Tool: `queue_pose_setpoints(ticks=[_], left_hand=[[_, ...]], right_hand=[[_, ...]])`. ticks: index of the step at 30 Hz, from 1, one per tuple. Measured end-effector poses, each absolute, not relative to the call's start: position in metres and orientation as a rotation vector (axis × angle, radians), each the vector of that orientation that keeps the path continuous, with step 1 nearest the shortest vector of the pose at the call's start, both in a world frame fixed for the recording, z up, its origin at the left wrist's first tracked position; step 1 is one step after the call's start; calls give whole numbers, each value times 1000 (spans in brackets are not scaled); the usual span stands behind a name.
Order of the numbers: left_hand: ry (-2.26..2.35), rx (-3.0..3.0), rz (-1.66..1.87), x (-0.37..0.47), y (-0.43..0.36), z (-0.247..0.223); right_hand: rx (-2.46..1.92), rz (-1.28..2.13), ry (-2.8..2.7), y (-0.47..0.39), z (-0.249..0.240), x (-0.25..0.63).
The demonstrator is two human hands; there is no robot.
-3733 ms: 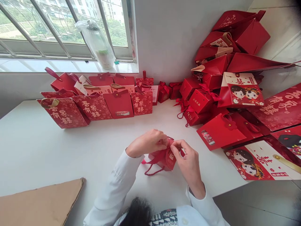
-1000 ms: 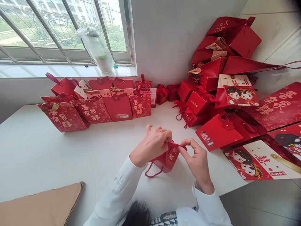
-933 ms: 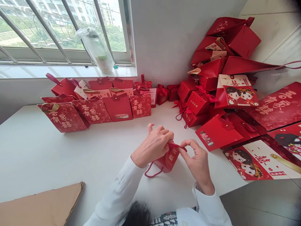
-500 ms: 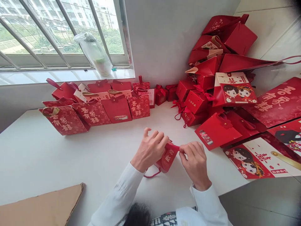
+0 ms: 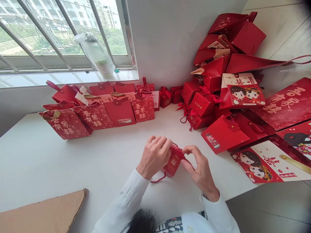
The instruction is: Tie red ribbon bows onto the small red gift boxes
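Observation:
A small red gift box (image 5: 172, 167) with gold characters on its front stands on the white table (image 5: 109, 161). My left hand (image 5: 155, 157) is closed over the box's upper left, its fingers curled at the red ribbon (image 5: 180, 153); the fingertips are partly hidden. At the box's upper right, the thumb and forefinger of my right hand (image 5: 199, 170) bend around the ribbon, whose strip passes between them. A twisted red cord (image 5: 159, 179) loops out at the box's lower left, below my left hand.
Red gift bags (image 5: 94, 116) stand in rows below the window. Small red boxes (image 5: 202, 103) and larger bags (image 5: 243, 89) are heaped at the right, with flat bags (image 5: 257, 163) near the table's right edge. A cardboard sheet (image 5: 43, 212) lies front left.
My right hand has shifted from pulling the ribbon outward to a wider hold nearer the box. The lifted forefinger of my left hand has curled in. The box stays in place.

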State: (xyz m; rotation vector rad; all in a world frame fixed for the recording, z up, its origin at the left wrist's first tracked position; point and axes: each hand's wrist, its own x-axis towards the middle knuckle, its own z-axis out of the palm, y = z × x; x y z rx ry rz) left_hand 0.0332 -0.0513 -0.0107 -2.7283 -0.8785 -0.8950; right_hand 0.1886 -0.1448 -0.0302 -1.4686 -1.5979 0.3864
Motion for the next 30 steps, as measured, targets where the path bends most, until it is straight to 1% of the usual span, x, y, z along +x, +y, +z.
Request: queue_pose_setpoints(ticks=[3,9,15,20,25,30], left_hand=[[-882,-2721,-925,33,-51,-10],[-875,-2714,-942,32,-50,-10],[-830,-2706,-953,31,-49,-11],[-828,-2737,-896,29,-50,-7],[-901,-2746,-869,27,-50,-5],[-799,-2696,-832,28,-49,-7]], right_hand=[[-1518,501,-1438,-140,-28,185],[-1575,532,-1442,-128,-24,180],[-1567,788,-1315,-127,-12,181],[-1509,1007,-1162,-125,-14,180],[-1508,1040,-1154,-125,-12,179],[-1546,1034,-1131,-127,-6,181]])
